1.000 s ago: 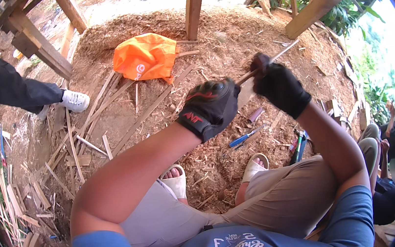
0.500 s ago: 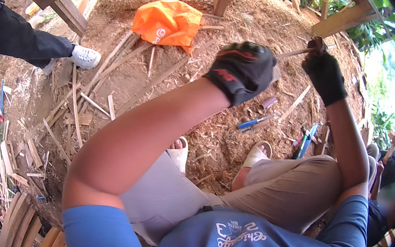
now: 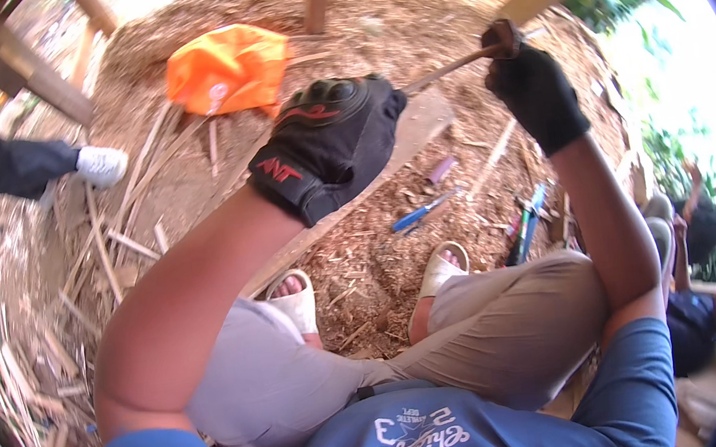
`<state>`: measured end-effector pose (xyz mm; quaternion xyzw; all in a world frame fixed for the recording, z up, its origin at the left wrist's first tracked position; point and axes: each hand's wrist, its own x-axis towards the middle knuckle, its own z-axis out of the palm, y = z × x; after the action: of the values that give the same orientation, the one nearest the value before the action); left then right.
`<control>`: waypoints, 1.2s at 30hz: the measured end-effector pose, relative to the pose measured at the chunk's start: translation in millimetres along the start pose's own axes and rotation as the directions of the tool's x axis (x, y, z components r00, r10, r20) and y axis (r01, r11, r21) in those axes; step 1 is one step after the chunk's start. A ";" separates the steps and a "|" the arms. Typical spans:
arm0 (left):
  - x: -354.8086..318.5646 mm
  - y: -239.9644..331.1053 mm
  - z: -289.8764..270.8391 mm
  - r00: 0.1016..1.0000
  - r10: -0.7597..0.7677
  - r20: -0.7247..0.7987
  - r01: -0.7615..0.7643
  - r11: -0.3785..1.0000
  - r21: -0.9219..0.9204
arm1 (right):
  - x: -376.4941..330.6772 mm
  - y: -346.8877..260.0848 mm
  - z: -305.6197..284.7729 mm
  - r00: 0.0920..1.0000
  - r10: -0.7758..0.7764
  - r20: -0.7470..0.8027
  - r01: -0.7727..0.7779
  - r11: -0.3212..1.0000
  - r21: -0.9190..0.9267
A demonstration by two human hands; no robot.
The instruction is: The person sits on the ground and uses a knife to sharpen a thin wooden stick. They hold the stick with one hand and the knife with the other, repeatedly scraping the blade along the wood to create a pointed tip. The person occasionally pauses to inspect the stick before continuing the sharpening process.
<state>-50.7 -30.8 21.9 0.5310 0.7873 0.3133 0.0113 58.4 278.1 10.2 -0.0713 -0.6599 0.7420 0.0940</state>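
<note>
Head view, both gloved hands (image 3: 536, 90) raised higher, stick (image 3: 446, 67) still gripped

Black padded gloves w/ red markings on left hand (image 3: 326, 142), plain black on right hand (image 3: 536, 94); blue tee, khaki trousers, white slip-on sandals.

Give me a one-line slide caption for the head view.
Seated person's gloved left hand and right hand grip a thin wooden stick over chip-strewn ground near an orange bag.

Stick (image 3: 446, 66) between hands; cloth (image 3: 227, 68) behind left hand (image 3: 326, 142); pen (image 3: 422, 211) below.
</note>
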 end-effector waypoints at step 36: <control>-7.0 15.8 23.4 0.935 -0.204 0.289 0.219 0.975 -0.023 | -37.5 20.5 93.2 0.883 0.469 -0.020 -0.457 0.867 0.199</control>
<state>-26.3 -21.7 8.9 0.4823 0.8210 0.2518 0.1728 72.5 177.0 0.3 -0.2435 -0.5466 0.7991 -0.0579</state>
